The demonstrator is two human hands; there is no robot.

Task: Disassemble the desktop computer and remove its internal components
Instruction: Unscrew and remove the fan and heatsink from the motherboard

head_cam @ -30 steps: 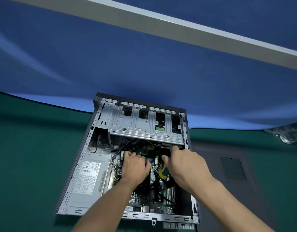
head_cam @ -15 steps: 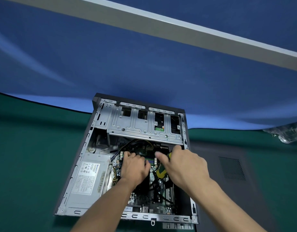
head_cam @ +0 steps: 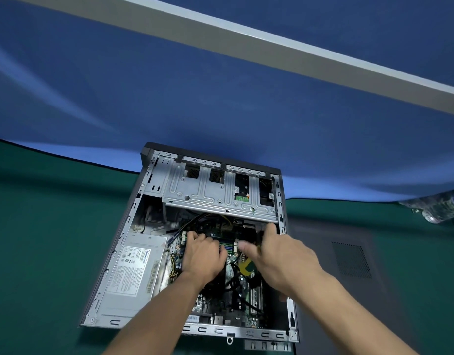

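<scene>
We see the open grey metal desktop computer case [head_cam: 154, 190] lying on its side on the green counter [head_cam: 46, 226], its green motherboard [head_cam: 236, 285] exposed, a silver boxy power supply [head_cam: 133, 272] at left and a silver drive cage [head_cam: 220, 193] at the far end.

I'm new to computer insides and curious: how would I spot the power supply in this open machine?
Find the open computer case lying on the green table. Look in its near left corner, left of the left hand. The power supply is the plain silver metal box with a white printed label, unlike the green, cable-strewn motherboard beside it.
</scene>
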